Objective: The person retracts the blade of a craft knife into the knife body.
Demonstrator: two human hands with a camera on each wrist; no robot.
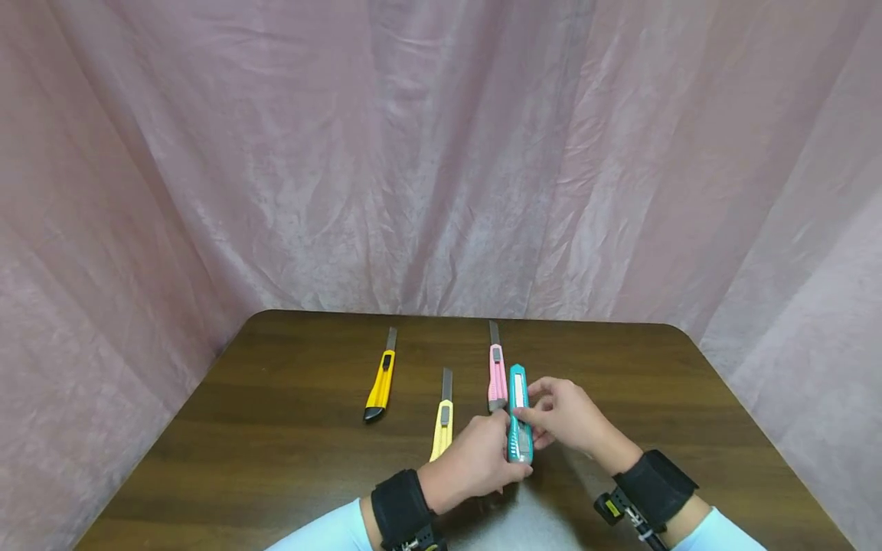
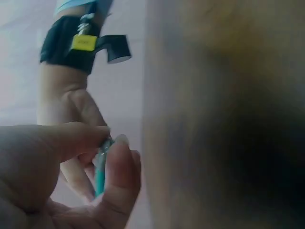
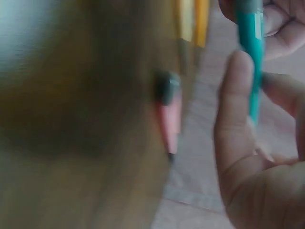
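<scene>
A teal box cutter (image 1: 519,394) is raised above the table between both hands, its slim body upright in the head view. No blade shows sticking out of its top end. My left hand (image 1: 475,458) pinches the lower end between thumb and fingers, as the left wrist view also shows around the teal body (image 2: 100,177). From the other side, my right hand (image 1: 570,413) grips the cutter with its thumb on the front face and fingers behind. In the right wrist view, that thumb (image 3: 236,95) lies along the teal body (image 3: 257,47).
On the brown table (image 1: 276,428) lie a pink box cutter (image 1: 497,371) just beyond the hands, a pale yellow one (image 1: 443,425) partly behind my left hand, and a yellow-and-black one (image 1: 381,383) farther left. All three have blades out, pointing away. Pink curtains (image 1: 441,153) hang behind.
</scene>
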